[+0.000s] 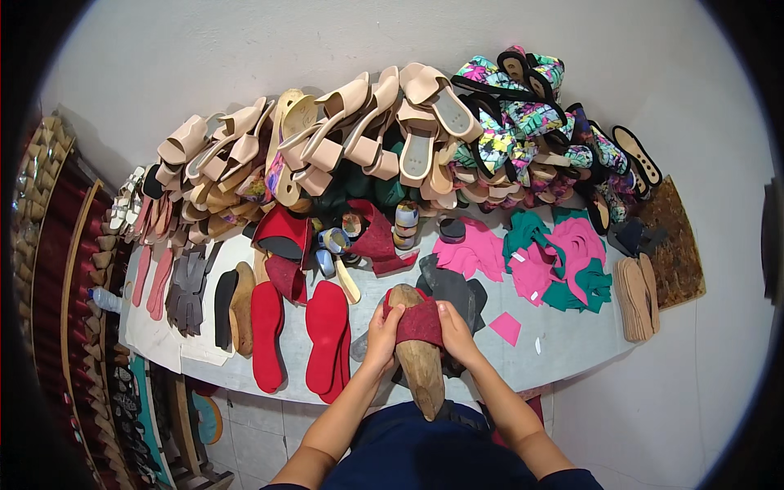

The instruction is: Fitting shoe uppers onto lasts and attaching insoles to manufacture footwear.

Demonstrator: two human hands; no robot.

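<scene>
A worn wooden shoe last [420, 380] is held close to my body at the table's front edge, its heel end pointing toward me. Across its forefoot lies a dark red shoe upper [420, 325], a wide band. My left hand [381, 335] is closed on the upper's left side, thumb on top. On the opposite side my right hand [459, 333] grips it the same way. The fingers beneath are hidden. Left of my hands lie red sole pieces [327, 335] and a single red sole [267, 335]. Dark grey pieces [453, 292] lie just beyond the last.
Finished beige sandals [339, 102] and flower-patterned sandals [531, 118] are heaped along the wall. Pink scraps [576, 245] and green scraps [592, 286] lie at right, near stacked tan soles [635, 298]. Tins [406, 224] and red uppers [282, 233] stand mid-table. Shelves of lasts [49, 180] are at far left.
</scene>
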